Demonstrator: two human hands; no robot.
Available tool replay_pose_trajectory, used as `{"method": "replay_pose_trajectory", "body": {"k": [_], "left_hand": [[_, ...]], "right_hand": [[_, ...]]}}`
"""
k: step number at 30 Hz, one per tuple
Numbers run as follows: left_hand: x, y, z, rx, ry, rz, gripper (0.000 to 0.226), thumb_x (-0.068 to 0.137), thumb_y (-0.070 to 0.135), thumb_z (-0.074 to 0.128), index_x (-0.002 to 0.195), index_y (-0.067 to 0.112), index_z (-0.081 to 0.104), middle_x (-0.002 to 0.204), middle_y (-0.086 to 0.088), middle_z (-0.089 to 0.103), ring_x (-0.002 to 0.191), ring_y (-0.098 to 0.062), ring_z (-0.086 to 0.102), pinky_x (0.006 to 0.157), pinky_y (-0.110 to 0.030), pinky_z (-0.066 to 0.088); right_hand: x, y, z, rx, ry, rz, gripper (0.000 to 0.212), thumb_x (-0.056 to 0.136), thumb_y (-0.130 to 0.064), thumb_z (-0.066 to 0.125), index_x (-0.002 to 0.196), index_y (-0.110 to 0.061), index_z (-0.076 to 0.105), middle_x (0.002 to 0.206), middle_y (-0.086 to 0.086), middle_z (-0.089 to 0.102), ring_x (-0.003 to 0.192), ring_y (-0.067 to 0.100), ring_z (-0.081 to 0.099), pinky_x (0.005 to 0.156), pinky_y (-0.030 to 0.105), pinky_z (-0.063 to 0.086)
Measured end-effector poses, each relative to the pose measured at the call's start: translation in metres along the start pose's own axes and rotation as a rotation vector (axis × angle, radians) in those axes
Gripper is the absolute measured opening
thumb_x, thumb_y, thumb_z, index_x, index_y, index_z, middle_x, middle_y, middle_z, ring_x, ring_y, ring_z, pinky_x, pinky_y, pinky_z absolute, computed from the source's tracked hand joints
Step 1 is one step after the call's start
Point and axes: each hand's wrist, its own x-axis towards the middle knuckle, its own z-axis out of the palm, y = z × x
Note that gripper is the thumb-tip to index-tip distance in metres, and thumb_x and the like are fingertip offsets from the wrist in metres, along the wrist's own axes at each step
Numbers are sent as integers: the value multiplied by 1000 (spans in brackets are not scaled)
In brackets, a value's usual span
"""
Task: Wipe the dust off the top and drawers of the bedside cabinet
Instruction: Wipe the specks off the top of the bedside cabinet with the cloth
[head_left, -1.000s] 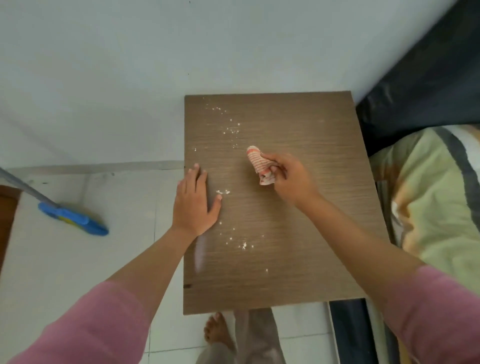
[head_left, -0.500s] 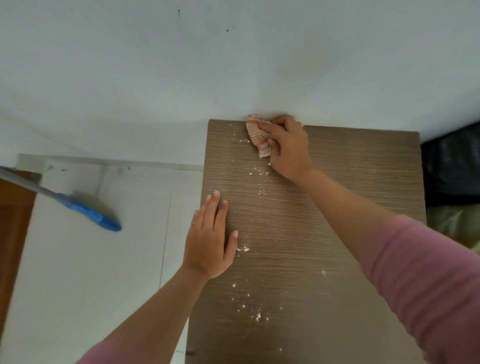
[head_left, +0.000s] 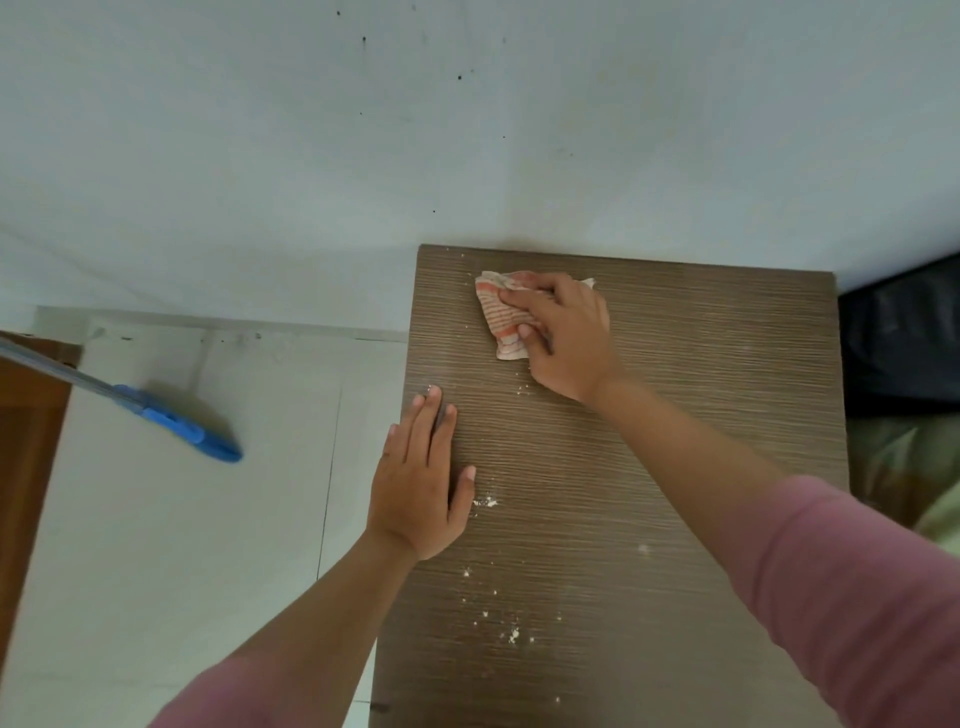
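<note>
The brown wood-grain top of the bedside cabinet (head_left: 675, 415) fills the lower right, its back edge against the wall. My right hand (head_left: 566, 338) holds a crumpled red-and-white striped cloth (head_left: 501, 317) against the top near the back left corner, fingers curled over it. My left hand (head_left: 423, 483) lies flat on the cabinet's left edge, fingers straight. White crumbs of dust (head_left: 485, 501) lie scattered beside my left thumb and nearer the front (head_left: 511, 634). The drawers are out of sight.
A pale wall (head_left: 467, 130) rises behind the cabinet. On the white tiled floor (head_left: 182, 545) to the left stands a blue broom head (head_left: 187, 428) on a slanted handle. A brown door edge (head_left: 26, 441) is far left, dark bedding (head_left: 904, 343) at the right.
My right hand pulled the cloth back from the wall edge towards me, wiping crumbs off the back left area. My left hand stayed flat in place. The view tilted slightly.
</note>
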Motion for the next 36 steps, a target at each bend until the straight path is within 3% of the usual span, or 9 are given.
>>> {"method": "replay_pose_trajectory", "body": {"k": [6, 12, 17, 21, 25, 29, 36], "left_hand": [[0, 0, 1, 3, 34, 11, 60, 88, 37, 42, 137, 3, 37, 150, -16, 29, 140, -29, 22, 108, -45, 24], [-1, 1, 1, -9, 54, 10, 63, 88, 38, 37, 140, 4, 33, 152, -13, 24, 142, -26, 17, 112, -41, 15], [-13, 2, -1, -110, 127, 16, 54, 89, 29, 38, 135, 1, 40, 147, -16, 35, 137, -31, 30, 110, -44, 21], [-53, 1, 0, -126, 158, 37, 53, 89, 29, 41, 134, 1, 40, 146, -16, 36, 137, -30, 31, 109, -43, 17], [-122, 2, 11, -146, 115, 46, 55, 89, 30, 42, 138, 4, 37, 149, -13, 31, 139, -26, 26, 110, -44, 14], [-181, 7, 34, -103, 11, 58, 60, 90, 33, 39, 142, 5, 29, 154, -11, 20, 142, -25, 15, 110, -47, 12], [-186, 10, 42, -12, -6, 48, 64, 88, 35, 36, 142, 1, 28, 154, -16, 17, 143, -29, 11, 111, -44, 13]], "right_hand": [[-39, -10, 12, 18, 32, -22, 38, 81, -20, 58, 117, -34, 60, 125, -2, 52, 117, 22, 44, 101, 36, 22], [-81, -17, 24, 22, 55, -23, 39, 81, -21, 56, 117, -33, 61, 122, -1, 53, 114, 23, 46, 100, 35, 23], [-121, -27, 34, 35, 92, 24, 39, 80, -22, 56, 116, -34, 62, 121, -2, 54, 113, 22, 47, 98, 35, 25], [-156, -35, 44, 54, 104, 57, 40, 79, -20, 57, 116, -33, 63, 121, -2, 54, 113, 22, 47, 98, 34, 23], [-189, -44, 52, 61, 122, 88, 41, 77, -19, 59, 115, -33, 63, 120, -1, 55, 112, 22, 48, 97, 33, 25], [-215, -50, 58, 71, 131, 101, 40, 77, -21, 58, 114, -33, 63, 118, -1, 55, 110, 22, 49, 98, 42, 33], [-240, -53, 65, 57, 126, 100, 37, 79, -23, 57, 114, -35, 62, 118, -3, 54, 110, 20, 47, 99, 40, 30]]}}
